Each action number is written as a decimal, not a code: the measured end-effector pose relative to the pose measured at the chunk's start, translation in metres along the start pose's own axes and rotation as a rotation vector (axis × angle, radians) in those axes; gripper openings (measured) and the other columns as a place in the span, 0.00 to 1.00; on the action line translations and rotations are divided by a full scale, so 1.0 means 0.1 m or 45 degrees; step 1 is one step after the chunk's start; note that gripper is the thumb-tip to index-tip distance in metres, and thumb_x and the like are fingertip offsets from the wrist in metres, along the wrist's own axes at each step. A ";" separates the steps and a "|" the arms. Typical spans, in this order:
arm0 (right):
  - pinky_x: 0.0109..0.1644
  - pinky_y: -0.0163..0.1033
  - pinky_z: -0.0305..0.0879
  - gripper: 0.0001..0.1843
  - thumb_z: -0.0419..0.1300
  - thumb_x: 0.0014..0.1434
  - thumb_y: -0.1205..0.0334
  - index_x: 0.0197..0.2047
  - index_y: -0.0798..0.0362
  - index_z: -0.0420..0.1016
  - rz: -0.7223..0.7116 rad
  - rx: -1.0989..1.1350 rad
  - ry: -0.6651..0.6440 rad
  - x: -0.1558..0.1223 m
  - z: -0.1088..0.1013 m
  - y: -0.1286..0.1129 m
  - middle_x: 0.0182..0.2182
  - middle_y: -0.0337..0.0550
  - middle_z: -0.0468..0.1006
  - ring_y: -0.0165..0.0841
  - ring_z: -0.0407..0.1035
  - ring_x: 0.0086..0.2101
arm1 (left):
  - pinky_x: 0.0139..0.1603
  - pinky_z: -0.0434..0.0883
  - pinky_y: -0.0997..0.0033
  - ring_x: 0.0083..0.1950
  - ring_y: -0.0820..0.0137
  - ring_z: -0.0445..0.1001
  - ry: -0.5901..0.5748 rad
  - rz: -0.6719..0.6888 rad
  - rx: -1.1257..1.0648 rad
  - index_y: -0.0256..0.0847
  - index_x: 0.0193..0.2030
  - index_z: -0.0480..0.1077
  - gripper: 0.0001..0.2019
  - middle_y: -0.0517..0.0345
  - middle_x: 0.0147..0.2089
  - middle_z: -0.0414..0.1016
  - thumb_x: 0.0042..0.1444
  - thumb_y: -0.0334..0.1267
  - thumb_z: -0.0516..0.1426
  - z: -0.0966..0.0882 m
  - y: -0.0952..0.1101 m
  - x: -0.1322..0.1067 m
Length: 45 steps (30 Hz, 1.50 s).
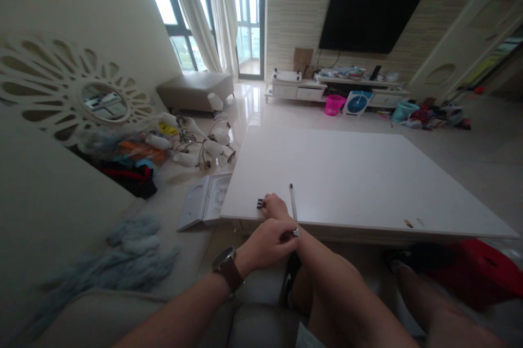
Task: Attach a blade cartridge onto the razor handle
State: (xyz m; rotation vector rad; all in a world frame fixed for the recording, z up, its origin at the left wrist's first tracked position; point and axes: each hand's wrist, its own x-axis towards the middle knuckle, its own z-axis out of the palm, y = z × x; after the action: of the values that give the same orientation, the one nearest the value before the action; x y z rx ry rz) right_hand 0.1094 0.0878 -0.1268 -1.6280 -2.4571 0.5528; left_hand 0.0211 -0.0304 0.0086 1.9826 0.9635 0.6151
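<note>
My right hand [274,206] reaches across to the left over the near edge of the white table [339,174]. Its fingers are closed at several small black pieces [260,203] on the tabletop; how many of them it grips is hidden. Nearer to me, my left hand [265,242], with a watch [224,261] on its wrist, is curled round a small shiny metal thing [296,232] whose kind I cannot make out. That hand overlaps my right forearm in view. Just right of my right hand lies a slim white stick [293,201] with a dark tip.
A small dark-and-yellow item [408,224] lies near the table's front edge at right. On the floor to the left are an open white box [204,201], a chandelier [204,146] and a fluffy grey cloth [134,250]. Something red [482,272] stands at lower right.
</note>
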 end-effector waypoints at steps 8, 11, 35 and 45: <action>0.37 0.34 0.60 0.06 0.61 0.55 0.68 0.36 0.53 0.80 0.143 0.104 -0.010 0.02 0.04 0.02 0.40 0.47 0.79 0.35 0.72 0.38 | 0.29 0.48 0.70 0.27 0.76 0.54 -0.003 -0.006 -0.007 0.39 0.25 0.58 0.10 0.66 0.24 0.59 0.56 0.32 0.54 -0.01 0.02 -0.01; 0.37 0.35 0.60 0.06 0.62 0.55 0.69 0.36 0.53 0.79 0.174 0.147 0.007 0.03 0.05 0.02 0.38 0.48 0.80 0.36 0.73 0.38 | 0.29 0.48 0.69 0.26 0.76 0.54 -0.004 -0.009 -0.006 0.40 0.25 0.58 0.10 0.65 0.24 0.59 0.56 0.33 0.54 -0.01 0.02 0.00; 0.36 0.37 0.65 0.13 0.71 0.46 0.58 0.28 0.54 0.71 0.077 1.885 0.528 -0.32 -0.80 -0.01 0.30 0.42 0.79 0.32 0.73 0.30 | 0.18 0.49 0.77 0.19 0.78 0.53 0.716 -0.502 -1.457 0.42 0.22 0.55 0.13 0.66 0.19 0.55 0.50 0.43 0.54 -0.08 -0.21 0.17; 0.35 0.35 0.61 0.13 0.75 0.41 0.62 0.26 0.53 0.74 0.133 2.265 0.565 -0.66 -1.09 -0.36 0.24 0.36 0.73 0.29 0.67 0.29 | 0.14 0.41 0.79 0.14 0.83 0.44 0.646 -0.474 -1.628 0.40 0.22 0.55 0.15 0.69 0.18 0.53 0.49 0.43 0.57 -0.11 -0.17 0.15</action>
State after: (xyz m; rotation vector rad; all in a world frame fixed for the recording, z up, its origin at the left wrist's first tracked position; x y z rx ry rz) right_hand 0.1396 0.0392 -0.0067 -0.7995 -0.7318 1.4782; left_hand 0.0152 -0.0073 0.0009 0.5105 0.8320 1.1524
